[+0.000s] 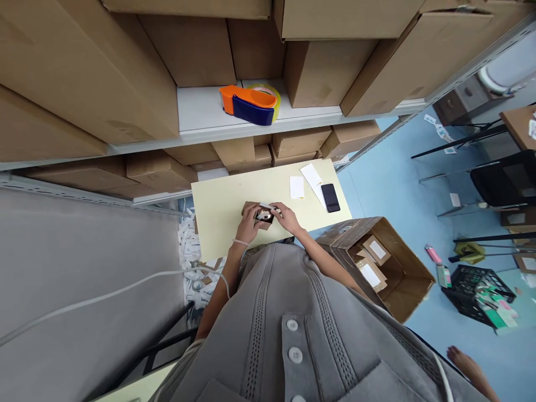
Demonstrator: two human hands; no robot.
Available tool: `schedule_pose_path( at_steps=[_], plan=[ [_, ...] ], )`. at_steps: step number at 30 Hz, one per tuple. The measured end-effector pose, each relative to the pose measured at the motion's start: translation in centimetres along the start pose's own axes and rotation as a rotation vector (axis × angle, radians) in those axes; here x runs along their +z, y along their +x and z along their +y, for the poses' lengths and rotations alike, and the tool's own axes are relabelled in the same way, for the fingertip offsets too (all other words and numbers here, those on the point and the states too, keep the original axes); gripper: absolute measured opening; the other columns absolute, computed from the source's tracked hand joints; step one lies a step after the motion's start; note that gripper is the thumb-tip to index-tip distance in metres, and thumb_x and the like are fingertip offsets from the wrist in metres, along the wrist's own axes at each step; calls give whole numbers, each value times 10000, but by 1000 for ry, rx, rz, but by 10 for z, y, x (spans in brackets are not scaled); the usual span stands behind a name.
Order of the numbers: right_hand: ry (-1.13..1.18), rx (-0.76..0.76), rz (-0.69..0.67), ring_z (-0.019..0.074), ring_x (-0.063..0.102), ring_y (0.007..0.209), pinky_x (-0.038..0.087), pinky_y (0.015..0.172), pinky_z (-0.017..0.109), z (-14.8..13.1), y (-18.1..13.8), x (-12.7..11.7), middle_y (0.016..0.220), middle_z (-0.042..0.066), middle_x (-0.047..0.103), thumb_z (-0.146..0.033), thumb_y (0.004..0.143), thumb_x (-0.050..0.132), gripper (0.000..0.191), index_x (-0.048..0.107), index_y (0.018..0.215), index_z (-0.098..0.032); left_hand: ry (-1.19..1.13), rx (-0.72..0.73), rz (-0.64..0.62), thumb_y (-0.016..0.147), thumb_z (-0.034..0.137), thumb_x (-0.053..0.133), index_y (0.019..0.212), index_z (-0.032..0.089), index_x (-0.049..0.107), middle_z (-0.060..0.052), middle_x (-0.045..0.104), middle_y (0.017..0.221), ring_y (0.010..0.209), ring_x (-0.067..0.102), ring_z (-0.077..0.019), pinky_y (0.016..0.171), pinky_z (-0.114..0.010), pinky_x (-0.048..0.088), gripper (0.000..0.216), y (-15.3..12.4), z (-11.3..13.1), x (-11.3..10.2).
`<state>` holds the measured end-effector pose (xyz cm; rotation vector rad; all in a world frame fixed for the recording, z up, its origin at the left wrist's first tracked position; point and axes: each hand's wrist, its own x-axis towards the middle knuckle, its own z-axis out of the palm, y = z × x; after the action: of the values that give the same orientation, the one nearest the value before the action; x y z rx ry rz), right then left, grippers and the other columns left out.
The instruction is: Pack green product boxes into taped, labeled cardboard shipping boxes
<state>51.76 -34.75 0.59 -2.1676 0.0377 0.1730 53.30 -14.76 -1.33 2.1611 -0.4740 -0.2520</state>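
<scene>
My left hand point(250, 221) is closed round the left side of a small shiny, mirror-like dark item point(264, 215) just over the table. Brown cardboard point(263, 225) shows beneath and behind it, apparently part of a small box; how the two fit together is hard to make out. At the right edge of the item, my right hand point(286, 218) pinches with thumb and fingers by a thin whitish strip point(268, 206) along its top. A phone point(330, 198) lies to the right on the table, beside white paper slips point(297, 187).
Above the pale table point(221, 206), a shelf point(310, 113) carries cardboard boxes point(326, 70) and an orange-and-blue tape dispenser point(251, 105). An open carton point(402, 268) with small boxes stands right of the table. A white cable point(125, 287) crosses at left. A black crate point(469, 290) sits on the floor.
</scene>
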Motion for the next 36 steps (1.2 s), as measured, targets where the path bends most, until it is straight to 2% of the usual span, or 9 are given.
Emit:
schedule_pose_path(
  at_steps=[2,5,8,12,14,17,21,28,36],
  plan=[
    [78,61,65,182,604,879,479,808,286,3,5,3,937,31,670,-459,950,385,336,621,922,-221,9,8,-11,844,225,612,1407,269,389,-116,411,1449,1396,376,-280,1125,-463,380,607,-1,0,0],
    [229,204,156,152,525,675,459,689,263,9,15,10,652,-16,538,-573,898,382,434,501,674,-222,48,20,-61,834,227,636,1486,311,307,-94,326,1536,1449,292,-286,1151,-455,343,735,-2,4,-1],
    [367,346,163,136,487,623,442,623,250,12,25,17,602,-38,473,-577,836,447,405,442,628,-230,117,32,-115,792,232,699,1516,345,265,-74,217,1605,1478,212,-319,1170,-484,296,852,3,7,-2],
    [357,403,166,143,533,676,450,657,257,8,31,16,698,-21,552,-440,832,499,239,510,739,-220,172,18,-213,697,283,806,1524,368,252,-82,153,1630,1466,208,-372,1159,-546,272,999,18,3,-1],
    [266,347,202,156,567,752,458,710,270,1,26,11,815,10,601,-356,844,504,148,533,837,-210,171,13,-249,664,298,832,1515,359,282,-101,185,1620,1448,252,-367,1147,-543,292,1016,26,0,0],
    [-129,140,263,200,573,934,442,816,314,-16,12,3,1017,71,615,-272,868,504,132,537,972,-199,160,0,-259,635,297,848,1487,317,346,-121,276,1582,1425,309,-342,1140,-509,323,990,33,-1,0],
    [-596,-59,150,264,521,1014,374,888,381,-41,-5,2,1040,105,617,-275,893,530,161,555,1026,-189,140,-20,-227,670,255,800,1434,268,409,-112,404,1499,1379,386,-310,1118,-462,373,858,33,8,2],
    [-819,44,11,307,505,1038,308,914,416,-59,-10,15,1086,174,640,-297,839,630,383,525,1165,-124,121,-100,-66,704,38,553,1306,238,485,-101,556,1284,1207,513,-272,978,-431,479,638,22,23,21],
    [-894,178,-174,314,514,1109,305,927,387,-73,6,24,1100,193,677,-180,742,700,541,480,1229,-97,171,-133,-67,732,206,660,1365,190,416,-151,500,1299,1197,488,-308,963,-440,447,679,11,21,30]
  ],
)
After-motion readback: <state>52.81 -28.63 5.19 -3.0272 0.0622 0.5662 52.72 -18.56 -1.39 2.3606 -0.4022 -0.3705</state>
